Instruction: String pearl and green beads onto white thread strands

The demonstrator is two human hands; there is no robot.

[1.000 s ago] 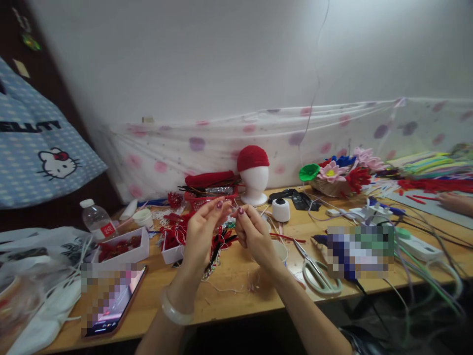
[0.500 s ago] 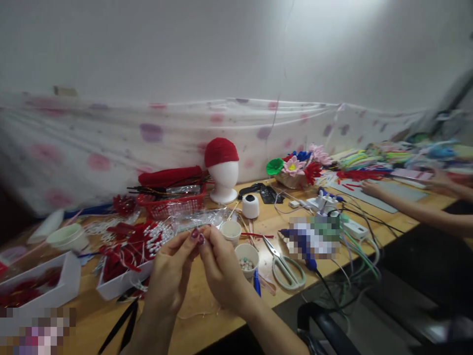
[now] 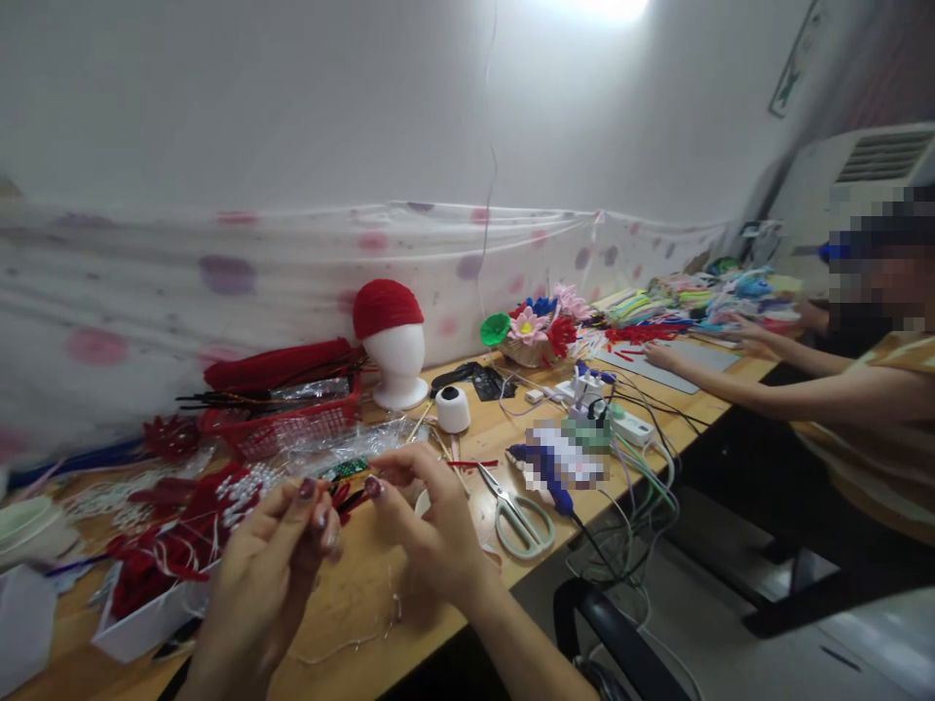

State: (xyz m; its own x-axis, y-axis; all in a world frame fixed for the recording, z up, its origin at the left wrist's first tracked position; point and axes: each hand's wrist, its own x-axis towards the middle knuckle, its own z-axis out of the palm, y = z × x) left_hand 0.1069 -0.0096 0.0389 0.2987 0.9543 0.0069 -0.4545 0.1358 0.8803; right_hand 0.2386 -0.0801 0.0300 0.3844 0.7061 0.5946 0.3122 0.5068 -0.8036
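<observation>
My left hand (image 3: 274,555) is raised over the near part of the table, fingertips pinched together. Whatever is in the pinch is too small to make out. My right hand (image 3: 438,531) is just to its right, with thumb and forefinger curved and their tips slightly apart; no held thing shows there. Below the hands runs a thin pale thread (image 3: 336,650) with small beads along it; where its ends go is unclear. Pale cup (image 3: 422,502) is mostly hidden behind my right hand. Beside that hand lie scissors (image 3: 522,526) with pale green handles.
A white box (image 3: 146,613) with red pieces stands left, near pearl-like stems (image 3: 252,487). Behind are a red basket (image 3: 292,428), a foam head (image 3: 398,360) in a red cap and a thread cone (image 3: 453,411). Cables (image 3: 643,526) and a co-worker's arms (image 3: 730,385) are right.
My hands have moved apart; their fingertips met before. The view has swung right, bringing more of the co-worker into sight. The beaded thread shows more clearly below my hands.
</observation>
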